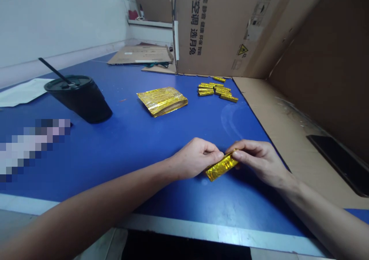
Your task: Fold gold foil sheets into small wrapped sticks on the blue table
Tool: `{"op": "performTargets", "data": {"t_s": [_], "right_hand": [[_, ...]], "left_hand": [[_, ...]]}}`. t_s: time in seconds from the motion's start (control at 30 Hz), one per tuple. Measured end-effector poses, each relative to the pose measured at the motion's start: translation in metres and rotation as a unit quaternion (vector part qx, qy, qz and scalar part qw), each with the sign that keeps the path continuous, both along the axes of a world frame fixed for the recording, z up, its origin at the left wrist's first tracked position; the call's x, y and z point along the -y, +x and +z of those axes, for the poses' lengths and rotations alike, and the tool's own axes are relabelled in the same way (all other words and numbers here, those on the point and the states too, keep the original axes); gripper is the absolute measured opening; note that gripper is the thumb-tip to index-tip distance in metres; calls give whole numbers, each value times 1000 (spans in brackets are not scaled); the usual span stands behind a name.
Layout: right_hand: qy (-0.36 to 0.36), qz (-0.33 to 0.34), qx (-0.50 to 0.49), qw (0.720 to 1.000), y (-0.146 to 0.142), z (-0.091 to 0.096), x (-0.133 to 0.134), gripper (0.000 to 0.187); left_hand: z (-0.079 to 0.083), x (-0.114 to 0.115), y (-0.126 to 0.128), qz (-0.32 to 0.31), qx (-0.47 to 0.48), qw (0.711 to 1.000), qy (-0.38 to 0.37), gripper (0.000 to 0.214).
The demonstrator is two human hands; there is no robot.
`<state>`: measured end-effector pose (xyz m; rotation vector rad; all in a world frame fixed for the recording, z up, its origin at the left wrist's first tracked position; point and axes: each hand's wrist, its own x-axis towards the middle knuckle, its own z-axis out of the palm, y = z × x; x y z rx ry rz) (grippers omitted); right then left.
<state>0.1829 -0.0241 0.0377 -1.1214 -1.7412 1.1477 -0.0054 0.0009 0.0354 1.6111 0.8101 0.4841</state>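
At the left of the blue table (123, 137) leans a dark cup (83, 98) with a straw. Next comes a stack of gold paper (163, 100), lying flat. Nearer, the left hand (191, 158) has its grip closed, thumb and finger pinching the upper edge of a folded gold strip (221, 168) held just above the table between both hands. Beyond the strip, near the cardboard box (219, 25), lie several small folded pieces (222, 91). The right hand (258, 160) also grips the strip closely, thumb on its face, fingers behind. Folding or creasing seems the step in hand; the next move probably calls for aligned edges and even thumb pressure.
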Motion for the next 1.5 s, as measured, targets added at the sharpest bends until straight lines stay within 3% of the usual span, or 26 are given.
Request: {"op": "performTargets", "data": {"t_s": [0.13, 0.47, 0.77, 0.97, 1.13, 1.33, 1.5], "right_hand": [[-27, 13, 0, 1000, -2, -1, 1, 15], [-74, 10, -31, 997, -3, -6, -1, 19], [-54, 21, -17, 998, -4, -5, -1, 18], [-42, 8, -13, 999, -4, -3, 3, 17], [-29, 2, -23, 999, -2, -2, 3, 18], [-50, 4, -68, 996, 3, -8, -1, 16], [-37, -4, -85, 996, 4, -8, -4, 15]], "left_hand": [[0, 2, 0, -11, -23, 999, 28, 18], [-4, 11, 0, 48, -79, 985, 144, 17], [5, 16, 0, 43, -105, 974, 198, 14], [2, 18, 1, 35, -72, 987, 139, 13], [-1, 14, 2, 1, 5, 1000, -11, 17], [9, 7, 1, -93, 20, 978, -183, 25], [8, 6, -2, -118, 56, 965, -228, 26]]}}
